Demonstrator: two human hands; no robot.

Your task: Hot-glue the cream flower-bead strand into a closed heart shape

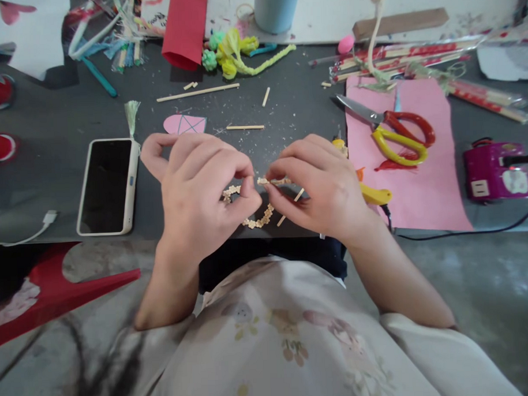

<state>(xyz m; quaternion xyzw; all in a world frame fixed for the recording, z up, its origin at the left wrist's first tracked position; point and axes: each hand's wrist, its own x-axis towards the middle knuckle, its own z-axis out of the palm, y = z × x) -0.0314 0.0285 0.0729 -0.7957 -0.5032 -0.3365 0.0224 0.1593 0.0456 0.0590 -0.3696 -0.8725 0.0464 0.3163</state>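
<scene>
My left hand [203,194] is closed in a pinch, thumb against forefinger; whatever lies between those tips is too small or hidden to make out. Close beside it, my right hand [322,181] pinches a small pale wooden piece [262,181] between thumb and forefinger. Beneath both hands, a curved chain of small pale flower-shaped pieces [258,223] lies at the table's front edge, partly covered by my fingers. A thin wooden stick [284,218] shows under my right hand. Behind that hand is a yellow tool [376,194] with a black cord, mostly hidden.
Scissors [385,124] lie on pink paper [437,198] at right, near a purple box [499,169]. A phone [106,186] is at left. Farther back are wooden sticks [198,92], yellow-green fuzzy stems [233,52], a red sheet [185,33] and a blue-grey cup [277,10].
</scene>
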